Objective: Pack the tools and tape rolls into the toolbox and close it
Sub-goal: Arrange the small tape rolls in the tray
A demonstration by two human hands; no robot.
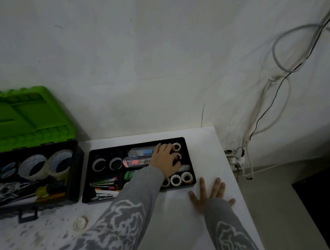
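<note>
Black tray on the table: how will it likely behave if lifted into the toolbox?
The black tray looks like rigid moulded plastic, so it should probably lift without sagging. Its compartments hold loose tape rolls, so tilting would likely send them sliding or rolling. It is long and loaded across its width, so lifting by one end may tip it.

Toolbox lid: smooth green plastic. Tray: matt black plastic. Table: white, smooth. Sleeves: soft grey cloth. Big tape rolls: clear & shiny. Floor: glossy.
</note>
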